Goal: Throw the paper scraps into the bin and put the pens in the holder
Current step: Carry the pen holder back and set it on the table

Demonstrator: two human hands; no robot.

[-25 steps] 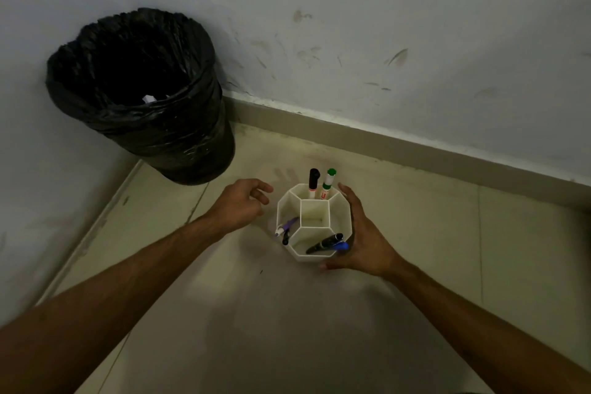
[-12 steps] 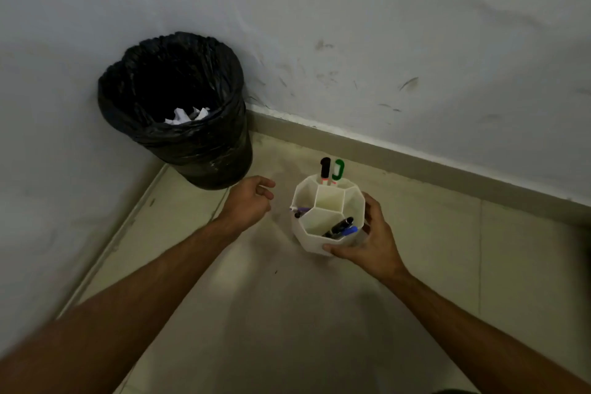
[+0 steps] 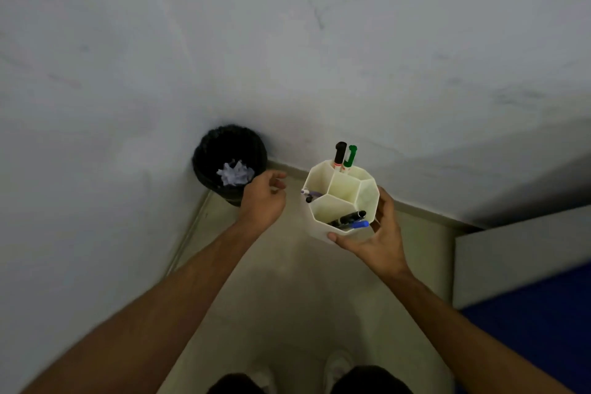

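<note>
Curling round holder (image 3: 341,190): right fingers (image 3: 386,205).

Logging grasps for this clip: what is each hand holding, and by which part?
The right hand grips the white pen holder by its near-right side wall, thumb on the near face. The left hand holds nothing.

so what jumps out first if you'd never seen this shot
The white faceted plastic pen holder, gripped by the right hand at centre right, with a black-capped marker and a green-capped marker standing at its far side. Left of it, the round black bag-lined bin in the corner holds crumpled white paper scraps, with the empty left hand near its rim.
</note>
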